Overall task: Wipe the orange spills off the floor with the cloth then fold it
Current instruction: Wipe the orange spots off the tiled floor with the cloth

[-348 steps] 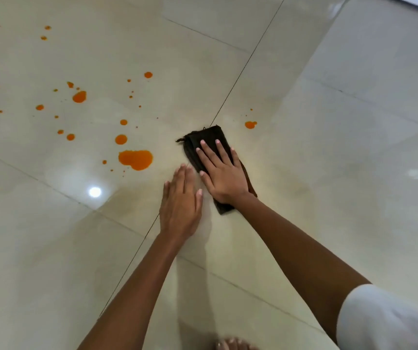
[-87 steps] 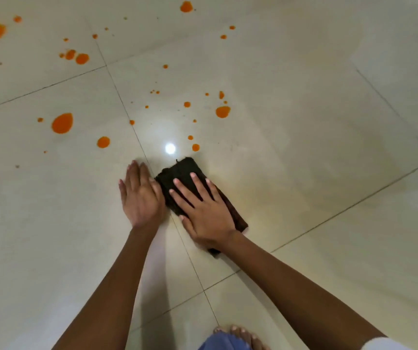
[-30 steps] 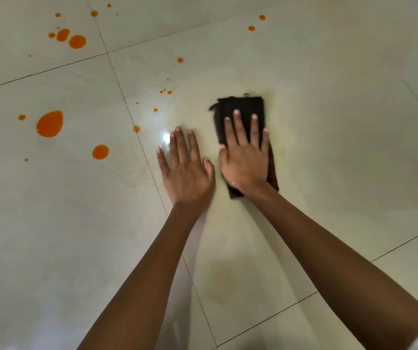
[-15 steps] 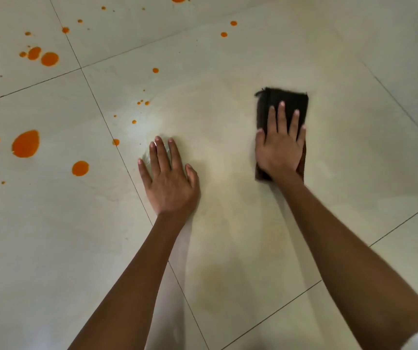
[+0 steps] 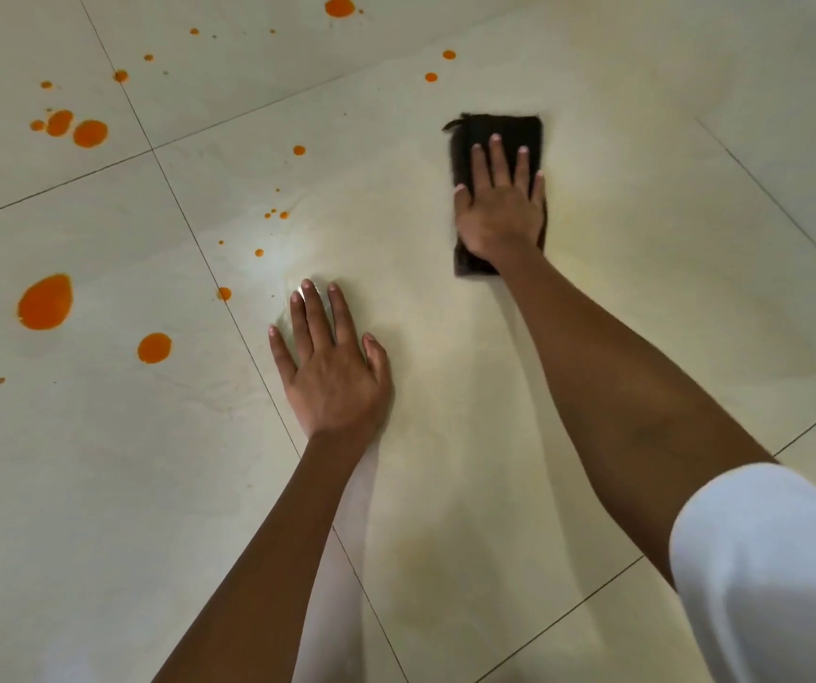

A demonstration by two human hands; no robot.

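Dark brown cloth (image 5: pixel 499 128), shaped into a narrow rectangle, lies flat on the pale glossy floor (image 5: pixel 667 298), right of centre and towards the far side. We see the right hand (image 5: pixel 499 214) laid on top of it, palm down. Its fingers (image 5: pixel 497 160) are straight and slightly spread, pointing away and pressing on the cloth rather than curling round it. The fingertips stop short of the cloth's far edge, so a dark band shows beyond them. A thin margin shows down the left of the hand, and a corner peeks out beside the wrist. The thumb tip sits at the cloth's left edge.

The left hand (image 5: pixel 332 377) rests flat on bare tile, nearer and to the left, well apart from the cloth. Its fingers are straight and splayed and hold nothing. A grout line (image 5: pixel 189 224) runs just left of it.

The orange spills (image 5: pixel 45 302) lie left and far of the hands: the biggest drop near the left edge, a round drop (image 5: pixel 154 347) nearer, and a cluster (image 5: pixel 89 133) far left. We also see two dots (image 5: pixel 431 77) beyond the cloth. All lie apart from the cloth. A white sleeve (image 5: pixel 765 574) fills the near right corner.
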